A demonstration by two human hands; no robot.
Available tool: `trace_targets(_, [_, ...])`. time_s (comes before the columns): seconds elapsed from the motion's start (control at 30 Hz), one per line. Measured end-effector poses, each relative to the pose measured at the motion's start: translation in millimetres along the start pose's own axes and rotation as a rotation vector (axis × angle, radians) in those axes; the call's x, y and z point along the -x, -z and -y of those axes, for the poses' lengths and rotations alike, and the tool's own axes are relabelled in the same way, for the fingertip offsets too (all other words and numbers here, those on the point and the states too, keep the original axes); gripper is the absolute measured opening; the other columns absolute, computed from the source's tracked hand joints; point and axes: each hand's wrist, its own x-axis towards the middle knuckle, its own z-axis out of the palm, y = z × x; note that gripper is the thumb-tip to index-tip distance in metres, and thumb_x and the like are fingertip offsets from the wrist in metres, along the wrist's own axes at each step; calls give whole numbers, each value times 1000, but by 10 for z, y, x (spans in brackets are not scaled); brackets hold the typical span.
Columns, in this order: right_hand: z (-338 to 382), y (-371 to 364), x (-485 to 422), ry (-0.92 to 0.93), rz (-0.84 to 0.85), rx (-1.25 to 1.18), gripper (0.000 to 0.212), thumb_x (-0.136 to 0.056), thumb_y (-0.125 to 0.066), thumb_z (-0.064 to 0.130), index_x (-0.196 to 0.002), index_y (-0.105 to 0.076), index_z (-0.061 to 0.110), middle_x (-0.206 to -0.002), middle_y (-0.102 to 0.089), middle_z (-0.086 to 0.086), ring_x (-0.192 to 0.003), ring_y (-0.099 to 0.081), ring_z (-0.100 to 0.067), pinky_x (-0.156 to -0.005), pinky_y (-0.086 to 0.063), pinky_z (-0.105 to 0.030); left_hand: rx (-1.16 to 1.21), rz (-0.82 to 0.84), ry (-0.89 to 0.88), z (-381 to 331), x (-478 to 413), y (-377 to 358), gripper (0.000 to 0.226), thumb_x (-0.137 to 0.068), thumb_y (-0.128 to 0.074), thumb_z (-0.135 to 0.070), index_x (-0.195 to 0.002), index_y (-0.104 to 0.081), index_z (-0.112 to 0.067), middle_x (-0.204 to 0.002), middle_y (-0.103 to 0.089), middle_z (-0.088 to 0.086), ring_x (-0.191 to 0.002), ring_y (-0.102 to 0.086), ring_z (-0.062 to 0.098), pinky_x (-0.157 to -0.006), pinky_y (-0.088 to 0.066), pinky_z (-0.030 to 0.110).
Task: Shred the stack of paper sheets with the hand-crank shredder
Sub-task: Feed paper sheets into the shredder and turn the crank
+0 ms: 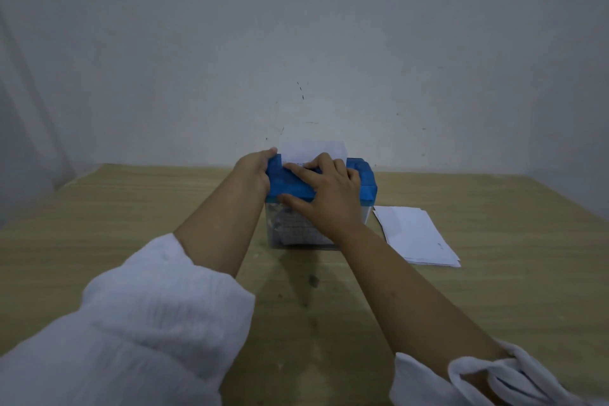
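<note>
**A:** Stack of paper sheets: flat on the counter, at about 4 o'clock from the shredder, just beside its base.

**B:** And the shredder itself?

**A:** Mid-counter, at 12 o'clock from the person. One sheet stands upright in the slot, much of it above the blue lid.

**B:** Hands?

**A:** Left hand grips the lid's 9 o'clock end, fingers curled over the edge. Right hand lies on top of the lid, fingers spread wide with the tips at the foot of the sheet, holding nothing. Crank not in view, so I can't tell where it sits.

**B:** How far along?

**A:** The clear bin holds pale shreds, so some paper is already through. My judgement is partway. The sheet in the slot is not yet cranked down, and the stack, several sheets thick, is left to do.
</note>
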Motion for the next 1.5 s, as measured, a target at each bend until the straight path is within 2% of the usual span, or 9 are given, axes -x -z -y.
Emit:
trace_targets(0.1, [4, 5, -1, -6, 14, -4, 53, -79, -61, 57, -128, -56, 36, -108, -50, 1, -100, -46, -19, -83, -18, -29, 56, 23, 0, -7, -22, 54, 24, -96, -53, -25, -88, -53, -4, -92, -52, 11, -66, -46, 29, -98, -37, 39])
trace_targets(0.17, [13, 26, -1, -11, 37, -8, 54, -80, -60, 58, -129, -54, 37, -110, -49, 2, -102, -44, -17, -84, -18, -28, 59, 14, -10, -10, -106, 102, 27, -95, -56, -21, -75, -48, -4, -84, -50, 9, -61, -46, 25, -75, -47, 39])
trace_targets(0.23, [20, 46, -3, -14, 55, -11, 54, -81, -58, 59, -130, -52, 38, -112, -48, 3, -103, -43, -16, -83, -15, -27, 72, 15, -8, -3, -178, 130, 25, -93, -58, -19, -76, -50, -3, -81, -51, 10, -62, -49, 25, -59, -45, 37])
trace_targets(0.4, [24, 61, 2, -19, 57, -23, 53, -81, -59, 58, -130, -53, 38, -112, -48, 3, -104, -43, -16, -83, -13, -25, 89, -68, -111, 22, -277, 149, 33, -85, -67, -13, -111, -59, 7, -85, -59, 13, -64, -55, 25, -49, -48, 33])
trace_targets(0.5, [28, 64, -2, -19, 61, -19, 54, -81, -57, 59, -130, -52, 38, -112, -48, 3, -104, -42, -16, -83, -13, -25, 116, -66, -140, 50, -332, 151, 35, -84, -68, -11, -114, -60, 4, -90, -61, 14, -65, -58, 25, -42, -51, 29])
trace_targets(0.63, [39, 64, 3, -29, 69, -35, 55, -80, -55, 62, -130, -52, 39, -112, -48, 3, -105, -42, -15, -85, -14, -26, 194, -71, -157, 83, -312, 118, 17, -85, -66, -8, -98, -59, -2, -85, -59, 12, -64, -56, 23, -50, -50, 33])
trace_targets(0.93, [38, 74, -8, -35, 81, -32, 55, -81, -54, 62, -131, -50, 39, -114, -46, 4, -107, -41, -15, -87, -15, -26, 277, -62, -313, 90, -349, 93, 34, -86, -59, 5, -118, -62, -4, -94, -65, -3, -74, -58, 9, -54, -49, 19])
trace_targets(1.13, [58, 89, -2, -47, 107, -18, 55, -83, -53, 60, -134, -47, 41, -118, -44, 4, -111, -38, -15, -93, -16, -30, 396, -6, -354, 140, -349, 118, 43, -85, -55, 13, -127, -53, 2, -121, -62, 13, -102, -61, 17, -88, -50, 28])
trace_targets(1.5, [53, 112, -30, -67, 152, -32, 53, -84, -54, 59, -134, -46, 42, -118, -42, 5, -112, -36, -14, -97, -16, -30, 288, -38, -551, 178, -277, 126, 38, -83, -55, 16, -119, -57, 3, -111, -63, 4, -89, -61, 9, -76, -52, 21])
